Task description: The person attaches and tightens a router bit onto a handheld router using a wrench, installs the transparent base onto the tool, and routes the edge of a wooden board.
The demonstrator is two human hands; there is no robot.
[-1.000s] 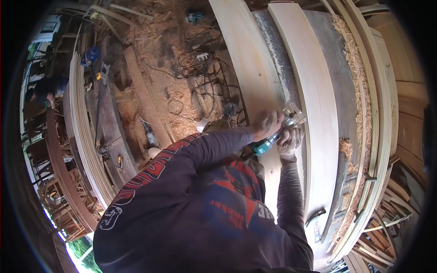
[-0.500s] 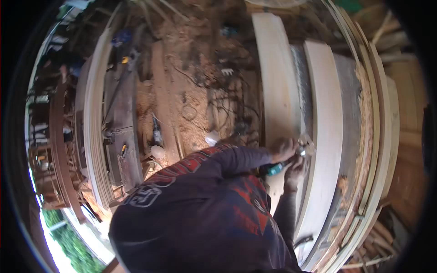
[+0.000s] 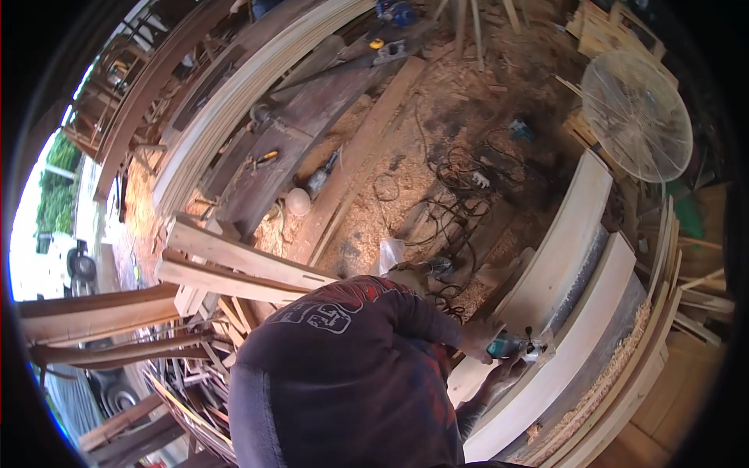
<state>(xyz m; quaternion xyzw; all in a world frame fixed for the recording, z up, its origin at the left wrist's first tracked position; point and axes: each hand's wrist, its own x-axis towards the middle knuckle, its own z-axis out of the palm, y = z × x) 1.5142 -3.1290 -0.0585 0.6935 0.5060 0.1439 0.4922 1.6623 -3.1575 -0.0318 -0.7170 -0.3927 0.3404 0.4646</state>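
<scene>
My left hand [image 3: 476, 342] is wrapped on the far side of a teal and silver power tool [image 3: 511, 345]. Just below it, my right hand [image 3: 505, 376] grips the near side, close to the tool's metal base. The tool lies over a gap between two long pale boards, the left board [image 3: 555, 242] and the right board [image 3: 569, 327]. Its clear guard or base plate is near the right board's edge. Fine finger detail is small and partly hidden.
Shavings, tangled cables [image 3: 460, 191] and a brown plank [image 3: 367, 148] cover the floor. A round wire fan cover [image 3: 637, 115] stands at upper right. Stacked pale strips [image 3: 234, 93] lie upper left. Curved beams [image 3: 242, 257] rise on the left.
The view has swung left and tilted, bringing the fan cover and left beams into sight. Both hands stay on the tool, which now appears lower in the frame.
</scene>
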